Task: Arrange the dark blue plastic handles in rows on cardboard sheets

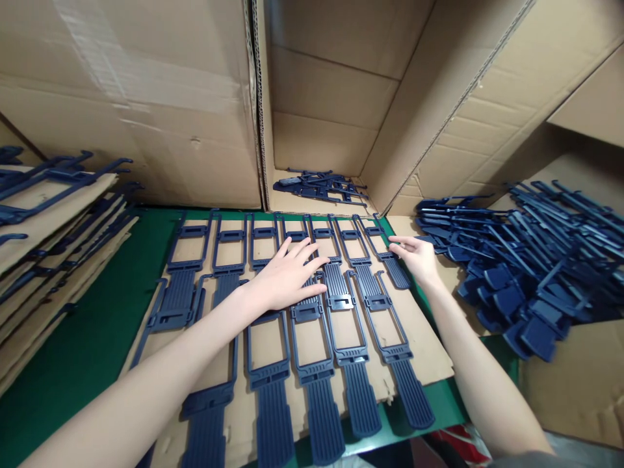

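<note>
1. Several stacked brown cardboard sheets (95, 186), laden with dark blue plastic pieces, fill the left edge; a bare strip of green tabletop (97, 325) runs beside them.
2. Two rows of dark blue plastic frames with ribbed tails (340, 301) lie on a flat brown cardboard sheet (424, 344), near tails overhanging its front edge.
3. Left hand (295, 276): fingers spread apart over the middle frames.
4. Behind: a tall brown cardboard box (336, 84), open-fronted.
5. Right hand (420, 258): thumb and forefinger close together by the rightmost far frame (398, 273); cannot tell whether gripping.
6. Far right: a jumbled dark blue plastic heap (526, 260).
</note>
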{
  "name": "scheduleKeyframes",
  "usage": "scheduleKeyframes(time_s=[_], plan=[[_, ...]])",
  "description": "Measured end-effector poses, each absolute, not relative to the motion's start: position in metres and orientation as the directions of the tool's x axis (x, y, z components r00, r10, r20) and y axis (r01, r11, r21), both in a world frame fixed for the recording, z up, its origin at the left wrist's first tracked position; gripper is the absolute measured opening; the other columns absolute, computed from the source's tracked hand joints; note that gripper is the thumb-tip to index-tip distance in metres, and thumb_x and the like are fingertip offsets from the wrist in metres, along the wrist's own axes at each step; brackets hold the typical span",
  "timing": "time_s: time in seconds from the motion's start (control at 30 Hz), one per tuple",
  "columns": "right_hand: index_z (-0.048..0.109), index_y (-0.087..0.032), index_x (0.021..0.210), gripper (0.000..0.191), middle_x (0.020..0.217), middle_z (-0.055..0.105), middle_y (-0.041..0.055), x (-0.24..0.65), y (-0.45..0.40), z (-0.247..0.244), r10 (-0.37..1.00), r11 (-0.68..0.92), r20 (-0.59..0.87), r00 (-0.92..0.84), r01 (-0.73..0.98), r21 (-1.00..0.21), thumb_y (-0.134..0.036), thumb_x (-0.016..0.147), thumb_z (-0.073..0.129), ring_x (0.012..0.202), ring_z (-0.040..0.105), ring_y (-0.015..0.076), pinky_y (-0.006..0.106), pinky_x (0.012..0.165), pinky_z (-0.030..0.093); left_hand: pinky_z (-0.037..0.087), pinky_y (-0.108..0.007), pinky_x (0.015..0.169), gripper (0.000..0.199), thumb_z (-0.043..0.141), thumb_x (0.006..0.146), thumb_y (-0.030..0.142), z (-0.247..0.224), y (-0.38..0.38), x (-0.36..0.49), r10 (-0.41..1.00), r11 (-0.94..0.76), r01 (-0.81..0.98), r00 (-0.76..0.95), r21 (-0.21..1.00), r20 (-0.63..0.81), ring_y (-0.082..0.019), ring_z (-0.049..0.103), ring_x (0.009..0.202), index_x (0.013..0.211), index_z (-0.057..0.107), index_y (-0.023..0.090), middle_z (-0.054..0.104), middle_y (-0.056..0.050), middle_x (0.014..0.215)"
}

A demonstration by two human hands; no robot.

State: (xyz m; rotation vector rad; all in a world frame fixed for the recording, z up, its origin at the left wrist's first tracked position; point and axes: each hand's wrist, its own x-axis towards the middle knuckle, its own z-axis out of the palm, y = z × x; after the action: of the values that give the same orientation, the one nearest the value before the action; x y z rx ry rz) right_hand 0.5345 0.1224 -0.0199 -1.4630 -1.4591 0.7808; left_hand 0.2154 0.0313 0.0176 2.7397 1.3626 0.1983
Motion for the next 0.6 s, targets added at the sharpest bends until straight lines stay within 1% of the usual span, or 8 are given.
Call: scheduleKeyframes(time_s=[0.17,0.3,0.37,0.43,0.47,0.5,0.57,0.6], plan=[[0.072,-0.016,0.093,0.035,0.08,0.072,0.0075,0.536,0.123,-0.022,0.98,0.14,0.191,0.059,0.48,-0.866,-0.039,0.066,0.069,0.074,0.067,0.0209,0.031,0.063,0.052,0.01,-0.053,0.115,0.06,0.035,0.093,0.06,0.02,0.031,0.217,0.803,-0.595,0.794,0.592,0.123,0.068,-0.031,0.018,0.143,0.138,0.043,0.023,0.031,-0.012,0.152],[0.07,-0.017,0.097,0.036,0.088,0.072,0.0076,0.544,0.126,-0.022,0.968,0.176,0.248,0.047,0.579,-0.796,-0.045,0.076,0.059,0.077,0.067,0.0205,0.03,0.062,0.052,0.011,-0.052,0.115,0.059,0.036,0.092,0.06,0.021,0.031,0.217,0.805,-0.593,0.795,0.589,0.125,0.069,-0.03,0.018,0.143,0.138,0.044,0.023,0.031,-0.012,0.152],[0.069,-0.017,0.099,0.035,0.092,0.071,0.0081,0.552,0.127,-0.019,0.953,0.179,0.294,0.07,0.654,-0.735,-0.043,0.08,0.054,0.08,0.066,0.0208,0.032,0.067,0.052,0.01,-0.052,0.115,0.059,0.035,0.093,0.06,0.02,0.031,0.217,0.804,-0.594,0.795,0.59,0.122,0.072,-0.03,0.018,0.143,0.138,0.043,0.023,0.031,-0.012,0.152],[0.068,-0.016,0.099,0.031,0.097,0.07,0.01,0.562,0.129,-0.015,0.932,0.166,0.346,0.105,0.724,-0.669,-0.036,0.082,0.051,0.086,0.065,0.0226,0.036,0.078,0.05,0.01,-0.053,0.115,0.06,0.034,0.093,0.061,0.019,0.031,0.216,0.802,-0.597,0.794,0.592,0.118,0.075,-0.03,0.019,0.143,0.138,0.043,0.023,0.031,-0.012,0.152],[0.068,-0.016,0.099,0.03,0.101,0.069,0.0113,0.567,0.13,-0.012,0.923,0.154,0.37,0.105,0.781,-0.605,-0.032,0.082,0.05,0.09,0.064,0.024,0.038,0.082,0.048,0.01,-0.053,0.115,0.06,0.034,0.093,0.061,0.019,0.031,0.216,0.801,-0.598,0.793,0.594,0.117,0.076,-0.03,0.019,0.143,0.138,0.043,0.023,0.032,-0.012,0.152],[0.068,-0.015,0.101,0.03,0.105,0.068,0.0124,0.572,0.132,-0.01,0.918,0.137,0.387,0.082,0.852,-0.505,-0.028,0.082,0.048,0.095,0.062,0.0254,0.039,0.086,0.046,0.01,-0.053,0.115,0.06,0.034,0.093,0.061,0.019,0.031,0.216,0.8,-0.6,0.792,0.595,0.115,0.076,-0.03,0.019,0.143,0.138,0.043,0.023,0.032,-0.013,0.152],[0.066,-0.016,0.107,0.033,0.112,0.066,0.0132,0.579,0.136,-0.008,0.925,0.107,0.379,-0.009,0.966,-0.236,-0.023,0.081,0.046,0.103,0.058,0.0277,0.04,0.087,0.043,0.01,-0.053,0.115,0.061,0.034,0.093,0.061,0.019,0.031,0.216,0.799,-0.602,0.791,0.597,0.112,0.073,-0.03,0.018,0.143,0.139,0.042,0.023,0.031,-0.013,0.152],[0.065,-0.017,0.109,0.034,0.114,0.065,0.0129,0.581,0.139,-0.007,0.933,0.102,0.355,-0.059,0.989,-0.103,-0.021,0.081,0.045,0.106,0.056,0.0284,0.04,0.086,0.041,0.01,-0.054,0.115,0.061,0.033,0.093,0.061,0.019,0.031,0.216,0.798,-0.602,0.791,0.598,0.111,0.068,-0.03,0.018,0.143,0.139,0.041,0.023,0.031,-0.013,0.152]])
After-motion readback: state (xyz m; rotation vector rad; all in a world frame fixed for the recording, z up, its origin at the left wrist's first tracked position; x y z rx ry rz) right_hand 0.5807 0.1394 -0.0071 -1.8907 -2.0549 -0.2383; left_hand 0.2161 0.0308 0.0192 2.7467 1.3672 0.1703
